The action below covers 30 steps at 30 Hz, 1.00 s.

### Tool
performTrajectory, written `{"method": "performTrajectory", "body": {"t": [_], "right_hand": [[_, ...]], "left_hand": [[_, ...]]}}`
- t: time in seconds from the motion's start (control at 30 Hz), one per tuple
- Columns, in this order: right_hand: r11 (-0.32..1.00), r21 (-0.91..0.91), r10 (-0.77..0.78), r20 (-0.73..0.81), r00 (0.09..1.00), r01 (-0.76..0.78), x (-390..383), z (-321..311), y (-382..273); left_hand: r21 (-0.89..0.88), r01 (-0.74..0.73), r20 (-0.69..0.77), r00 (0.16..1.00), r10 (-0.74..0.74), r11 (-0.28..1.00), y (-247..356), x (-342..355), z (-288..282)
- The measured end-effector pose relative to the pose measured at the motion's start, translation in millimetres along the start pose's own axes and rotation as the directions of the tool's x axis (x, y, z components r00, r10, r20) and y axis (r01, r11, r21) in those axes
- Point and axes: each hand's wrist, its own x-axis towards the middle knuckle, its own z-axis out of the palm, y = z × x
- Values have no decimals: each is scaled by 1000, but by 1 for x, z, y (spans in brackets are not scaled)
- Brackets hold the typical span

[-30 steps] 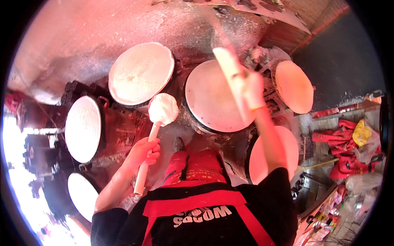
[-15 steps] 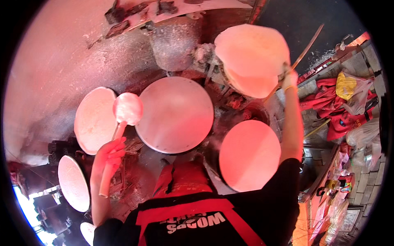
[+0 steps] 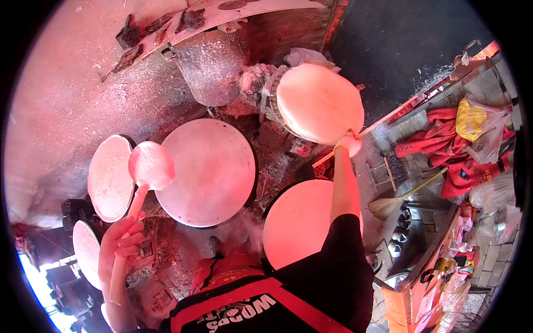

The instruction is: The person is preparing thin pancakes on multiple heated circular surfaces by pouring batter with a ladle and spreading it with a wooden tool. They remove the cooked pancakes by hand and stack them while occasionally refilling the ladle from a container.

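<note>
Left hand [image 3: 121, 244]: fingers curled loosely around the handle of a long ladle [image 3: 145, 176], gripped near mid-length. The ladle has a pale handle and a round, pale bowl; its long axis runs from the lower left up to the right, bowl uppermost, hanging between the small left griddle [image 3: 109, 177] and the large round griddle [image 3: 206, 172]. Right hand [image 3: 348, 144]: arm stretched forward, closed at the near edge of a round flat sheet [image 3: 317, 102] lying on the far drum-shaped griddle. A broom [image 3: 408, 195] lies to the right.
</note>
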Motion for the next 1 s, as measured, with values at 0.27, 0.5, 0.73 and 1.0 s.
{"method": "performTrajectory", "body": {"t": [0.27, 0.5, 0.73, 1.0], "right_hand": [[918, 396, -167, 357, 919, 13, -39, -15, 26], [914, 118, 83, 883, 463, -389, -271, -150, 39], [578, -365, -435, 619, 654, 730, -437, -203, 159], [960, 222, -55, 751, 658, -173, -483, -131, 134]], "left_hand": [[697, 46, -59, 998, -7, 716, -18, 36, 10], [897, -284, 364, 909, 202, -339, -14, 233, -69], [587, -401, 733, 631, 253, -703, 12, 252, -89], [420, -545, 906, 303, 296, -726, 82, 200, -56]]}}
